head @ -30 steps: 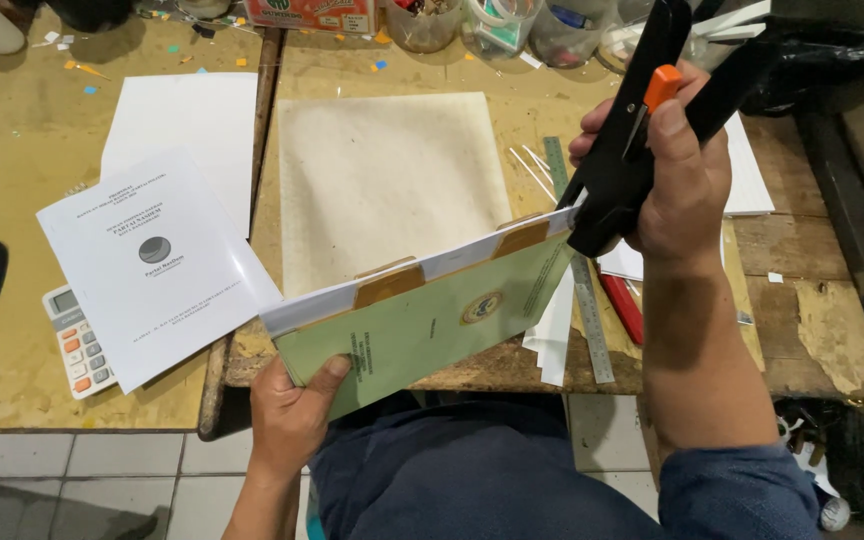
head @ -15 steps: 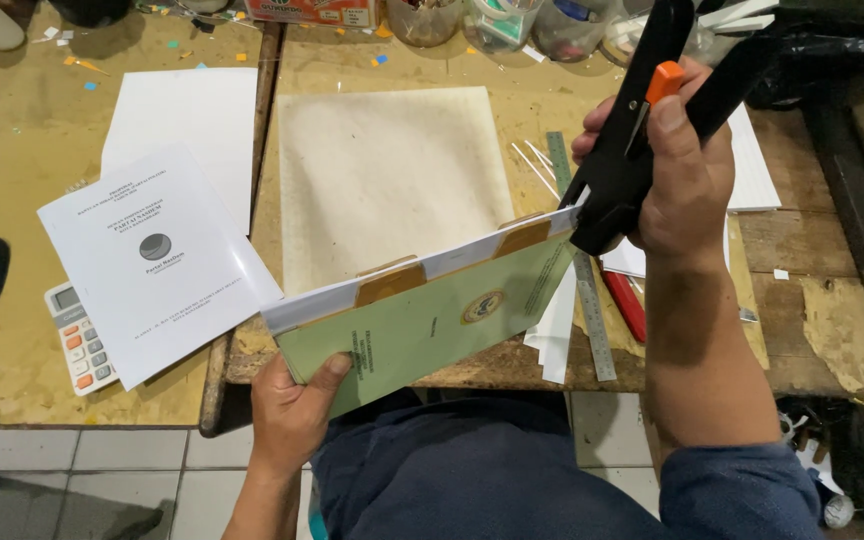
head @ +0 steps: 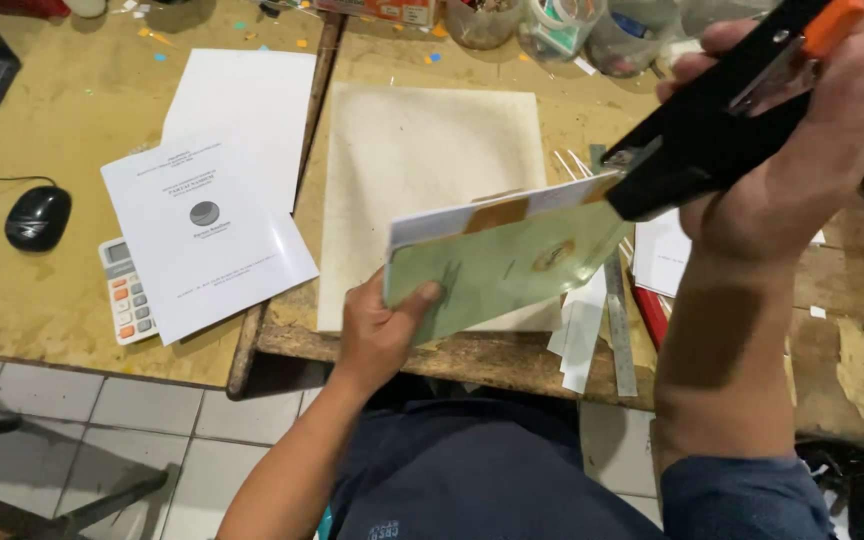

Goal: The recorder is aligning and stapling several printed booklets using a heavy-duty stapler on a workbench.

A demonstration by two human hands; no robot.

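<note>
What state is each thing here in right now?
Green booklet: held up off the table, edge in the stapler.
Stapler: gripped, jaws on the booklet edge.
Left hand: holding the booklet.
Right hand: squeezing the stapler.
Printed sheet: lying flat.
Calculator: partly covered.

Left hand [head: 377, 335] bare, no ring or watch; right hand [head: 802, 150] likewise bare; right forearm ends in dark blue sleeve [head: 742, 500]; dark blue trousers [head: 482, 470] below.

A worn yellowish wooden surface [head: 72, 110] carries a black computer mouse [head: 37, 217], a white calculator with orange keys [head: 126, 303] and white printed paper sheets [head: 214, 215]. The adjoining surface (bare, scuffed wood) bears a large cream paper sheet [head: 422, 160] and a metal ruler [head: 620, 320].
</note>
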